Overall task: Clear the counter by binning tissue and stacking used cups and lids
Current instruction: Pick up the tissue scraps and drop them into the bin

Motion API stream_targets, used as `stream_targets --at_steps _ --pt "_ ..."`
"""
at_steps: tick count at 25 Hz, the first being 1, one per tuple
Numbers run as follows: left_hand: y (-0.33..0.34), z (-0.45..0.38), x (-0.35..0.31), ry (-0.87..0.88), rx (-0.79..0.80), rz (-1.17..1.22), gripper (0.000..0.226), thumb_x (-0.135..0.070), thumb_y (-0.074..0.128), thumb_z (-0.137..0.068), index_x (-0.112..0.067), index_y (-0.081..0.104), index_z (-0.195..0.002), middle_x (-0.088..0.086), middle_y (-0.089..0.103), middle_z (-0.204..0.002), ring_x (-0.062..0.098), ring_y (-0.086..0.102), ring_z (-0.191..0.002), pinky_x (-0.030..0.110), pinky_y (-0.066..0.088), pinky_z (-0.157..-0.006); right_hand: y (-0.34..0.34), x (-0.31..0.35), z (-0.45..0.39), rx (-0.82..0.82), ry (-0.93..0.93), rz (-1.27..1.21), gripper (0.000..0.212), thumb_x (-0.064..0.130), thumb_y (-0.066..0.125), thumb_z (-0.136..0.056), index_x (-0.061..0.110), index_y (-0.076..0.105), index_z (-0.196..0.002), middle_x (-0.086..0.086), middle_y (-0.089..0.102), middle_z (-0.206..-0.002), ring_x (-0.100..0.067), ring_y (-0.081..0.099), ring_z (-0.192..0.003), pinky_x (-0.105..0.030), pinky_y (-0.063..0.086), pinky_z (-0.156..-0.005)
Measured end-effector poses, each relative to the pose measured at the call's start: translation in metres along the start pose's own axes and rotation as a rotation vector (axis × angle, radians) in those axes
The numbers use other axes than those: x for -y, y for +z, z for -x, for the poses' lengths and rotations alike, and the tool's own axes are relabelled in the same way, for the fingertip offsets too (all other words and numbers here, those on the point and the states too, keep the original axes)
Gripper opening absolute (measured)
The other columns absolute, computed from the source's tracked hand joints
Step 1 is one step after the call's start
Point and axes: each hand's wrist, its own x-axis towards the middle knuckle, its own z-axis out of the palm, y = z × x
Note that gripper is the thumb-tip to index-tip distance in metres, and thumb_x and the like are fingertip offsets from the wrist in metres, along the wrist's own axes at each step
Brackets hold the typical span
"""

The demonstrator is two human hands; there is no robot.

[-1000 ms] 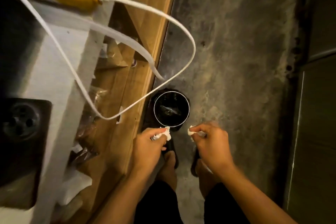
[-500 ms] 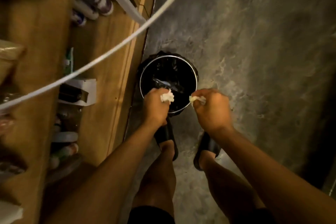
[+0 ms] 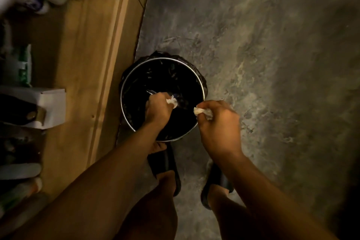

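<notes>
Along the left edge, blurred bottles and a white box [image 3: 52, 106] sit on wooden shelving [image 3: 81, 76], too smeared to identify. Beside the shelf's front edge stands a round bin [image 3: 124, 91] with a metal rim and black liner, its inside too dark to read. Over its opening the left hand [image 3: 157, 110] pinches a crumpled tissue [image 3: 172, 101]. Just past the rim, the right hand [image 3: 219, 128] grips a second tissue wad [image 3: 202, 112], perhaps torn from the first. Below, two black sandals [image 3: 167, 163] stand on mottled grey concrete floor [image 3: 272, 54].
</notes>
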Motion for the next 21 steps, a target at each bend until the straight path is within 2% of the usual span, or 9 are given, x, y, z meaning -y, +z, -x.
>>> stream_targets --at_steps 3,6,8,11,15,21 --pt "-0.01 0.011 0.002 -0.006 0.041 0.1 0.047 -0.031 0.081 -0.081 -0.02 0.069 -0.125 0.012 0.071 -0.12 0.031 0.064 -0.114 0.038 0.051 -0.099 -0.001 0.001 -0.001 0.009 -0.011 -0.004 0.017 0.013 0.067 -0.088 0.015 0.074 -0.103 -0.004 0.067 -0.105 -0.021 0.065 -0.091 -0.028 0.049 -0.082" --pt "-0.028 0.036 0.005 0.092 0.002 0.056 0.055 -0.038 0.083 -0.077 -0.023 0.066 -0.128 0.009 0.071 -0.121 0.03 0.065 -0.113 0.037 0.052 -0.094 0.0 0.01 -0.002 0.037 -0.034 0.023 0.02 0.011 0.065 -0.086 0.013 0.073 -0.105 -0.008 0.067 -0.107 -0.027 0.065 -0.092 -0.034 0.052 -0.082" --pt "-0.042 0.057 0.012 0.159 -0.054 -0.018 0.063 -0.043 0.079 -0.079 -0.023 0.06 -0.136 0.007 0.063 -0.134 0.028 0.059 -0.12 0.035 0.049 -0.094 0.006 0.021 -0.001 0.067 -0.074 0.037 0.021 0.01 0.064 -0.087 0.011 0.072 -0.106 -0.011 0.066 -0.108 -0.029 0.065 -0.092 -0.035 0.052 -0.08" --pt "-0.056 0.081 0.027 0.253 -0.111 -0.068 0.076 -0.039 0.076 -0.084 -0.016 0.045 -0.149 0.006 0.046 -0.152 0.026 0.044 -0.137 0.038 0.041 -0.108 0.028 0.033 -0.008 0.137 -0.12 0.103 0.024 0.007 0.059 -0.089 0.008 0.07 -0.11 -0.016 0.064 -0.108 -0.034 0.064 -0.092 -0.034 0.049 -0.077" --pt "-0.068 0.089 0.05 0.313 -0.135 -0.145 0.082 -0.037 0.076 -0.086 -0.013 0.035 -0.153 0.011 0.034 -0.16 0.029 0.027 -0.149 0.046 0.029 -0.119 0.069 0.039 -0.021 0.226 -0.165 0.274 0.028 0.005 0.057 -0.089 0.005 0.066 -0.115 -0.018 0.062 -0.114 -0.038 0.061 -0.103 -0.036 0.048 -0.083" --pt "-0.071 0.095 0.062 0.295 -0.107 -0.134 0.087 -0.041 0.073 -0.088 -0.016 0.026 -0.157 0.007 0.023 -0.165 0.025 0.014 -0.153 0.042 0.019 -0.123 0.088 0.025 -0.028 0.28 -0.105 0.426 0.032 0.006 0.058 -0.091 0.006 0.062 -0.123 -0.019 0.059 -0.122 -0.038 0.059 -0.111 -0.042 0.05 -0.091"
